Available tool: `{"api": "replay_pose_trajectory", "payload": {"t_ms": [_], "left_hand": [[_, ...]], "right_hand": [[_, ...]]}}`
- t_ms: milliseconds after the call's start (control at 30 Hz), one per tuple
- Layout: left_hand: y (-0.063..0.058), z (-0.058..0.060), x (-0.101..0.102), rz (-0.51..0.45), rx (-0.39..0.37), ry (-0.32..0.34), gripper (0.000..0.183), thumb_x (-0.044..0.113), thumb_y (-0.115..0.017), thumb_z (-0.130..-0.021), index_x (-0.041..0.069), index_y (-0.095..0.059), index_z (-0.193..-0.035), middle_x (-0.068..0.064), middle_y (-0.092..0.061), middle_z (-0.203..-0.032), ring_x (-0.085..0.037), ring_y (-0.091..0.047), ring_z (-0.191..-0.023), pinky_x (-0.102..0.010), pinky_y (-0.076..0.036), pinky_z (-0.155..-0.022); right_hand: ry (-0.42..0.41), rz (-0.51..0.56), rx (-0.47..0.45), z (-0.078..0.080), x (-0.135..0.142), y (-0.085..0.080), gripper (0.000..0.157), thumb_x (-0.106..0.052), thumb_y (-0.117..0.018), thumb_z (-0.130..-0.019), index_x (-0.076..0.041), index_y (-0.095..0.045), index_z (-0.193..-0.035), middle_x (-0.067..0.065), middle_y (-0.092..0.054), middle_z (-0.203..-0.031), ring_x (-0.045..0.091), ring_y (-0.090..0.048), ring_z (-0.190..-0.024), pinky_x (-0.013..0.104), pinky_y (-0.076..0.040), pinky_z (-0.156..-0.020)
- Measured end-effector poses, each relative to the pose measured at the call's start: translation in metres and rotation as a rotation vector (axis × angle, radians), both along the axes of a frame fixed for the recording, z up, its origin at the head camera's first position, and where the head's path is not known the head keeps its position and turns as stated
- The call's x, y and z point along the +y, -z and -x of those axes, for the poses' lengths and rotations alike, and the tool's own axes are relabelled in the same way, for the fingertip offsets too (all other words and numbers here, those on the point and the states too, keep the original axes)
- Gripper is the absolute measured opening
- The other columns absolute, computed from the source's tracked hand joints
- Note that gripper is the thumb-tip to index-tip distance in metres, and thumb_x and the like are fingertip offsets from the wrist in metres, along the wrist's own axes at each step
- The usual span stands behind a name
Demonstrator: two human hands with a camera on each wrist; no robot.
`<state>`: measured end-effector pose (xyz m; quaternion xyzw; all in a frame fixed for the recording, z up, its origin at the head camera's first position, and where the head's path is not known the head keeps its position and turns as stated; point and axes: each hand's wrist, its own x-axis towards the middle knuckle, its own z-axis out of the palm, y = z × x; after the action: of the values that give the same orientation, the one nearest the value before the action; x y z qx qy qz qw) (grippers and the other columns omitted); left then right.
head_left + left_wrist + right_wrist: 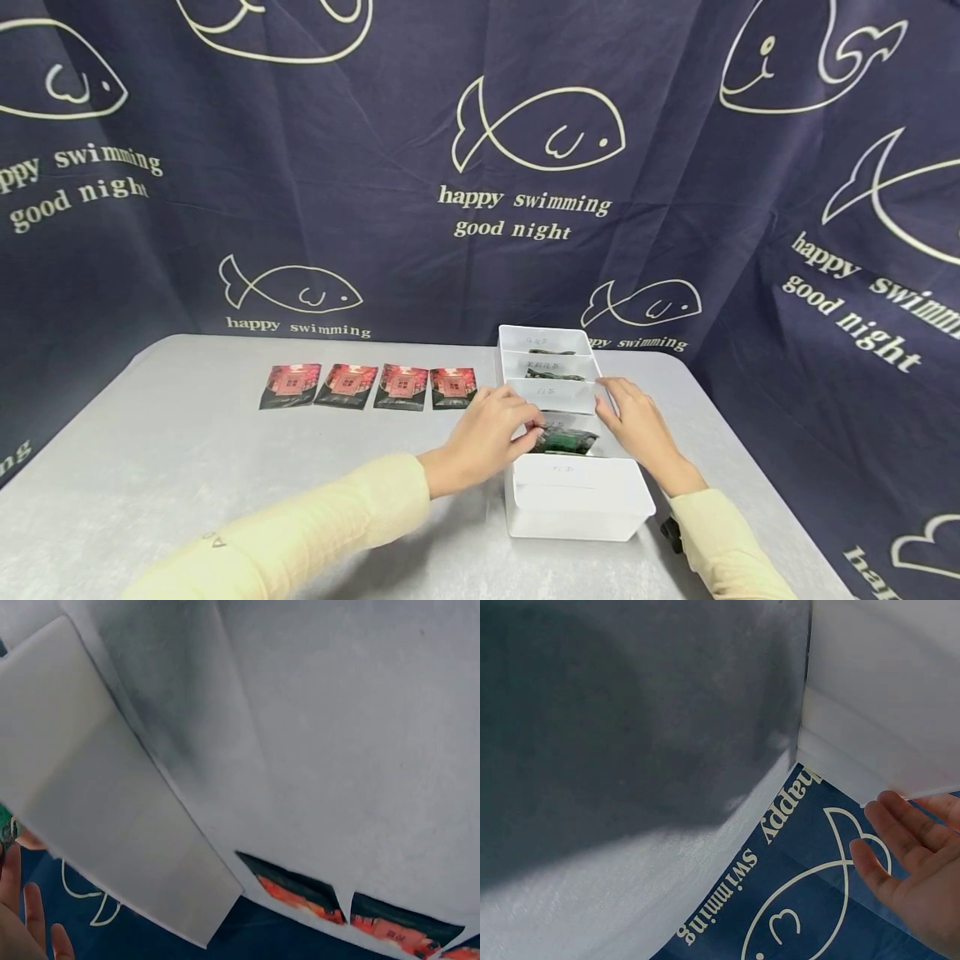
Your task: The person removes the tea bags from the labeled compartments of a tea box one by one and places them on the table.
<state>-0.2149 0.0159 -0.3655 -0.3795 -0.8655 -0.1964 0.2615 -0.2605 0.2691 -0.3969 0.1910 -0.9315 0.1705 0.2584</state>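
A long white divided box stands on the table, with handwritten labels on its dividers. My left hand reaches over its left side and pinches a dark green tea packet in the second compartment from the front. A bit of that packet shows by the fingers in the left wrist view. On the box's right side my right hand rests at the rim, its fingers loosely extended; in the right wrist view its fingertips touch the top edge of the box wall.
Several red and black tea packets lie in a row on the grey table, left of the box. Dark packets show in the rear compartments. A navy curtain with fish drawings hangs behind the table and along its right side.
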Motion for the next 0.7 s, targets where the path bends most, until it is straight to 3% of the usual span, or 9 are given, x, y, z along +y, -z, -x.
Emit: {"api": "replay_pose_trajectory", "payload": {"t_ms": [433,700], "left_hand": [[-0.035,0.007,-0.012,-0.103,0.096,-0.01,0.006,0.02,-0.063,-0.083,0.02,-0.066,-0.088,0.012,-0.066,-0.083,-0.009,-0.054,-0.083,-0.028,-0.039,-0.073],[-0.052,0.011,-0.032,-0.199,0.107,-0.048,0.005,0.016,-0.062,-0.084,0.019,-0.064,-0.087,0.012,-0.063,-0.076,-0.01,-0.053,-0.079,-0.028,-0.036,-0.067]], "right_hand": [[0.007,0.008,-0.012,0.0,0.0,0.001,0.031,-0.017,-0.051,-0.09,0.003,-0.058,-0.113,0.021,-0.061,-0.108,0.038,-0.056,-0.102,0.051,-0.044,-0.084],[0.004,0.01,0.003,0.001,-0.001,0.0,0.031,-0.016,-0.051,-0.089,0.003,-0.058,-0.111,0.021,-0.061,-0.106,0.038,-0.057,-0.101,0.05,-0.045,-0.083]]}}
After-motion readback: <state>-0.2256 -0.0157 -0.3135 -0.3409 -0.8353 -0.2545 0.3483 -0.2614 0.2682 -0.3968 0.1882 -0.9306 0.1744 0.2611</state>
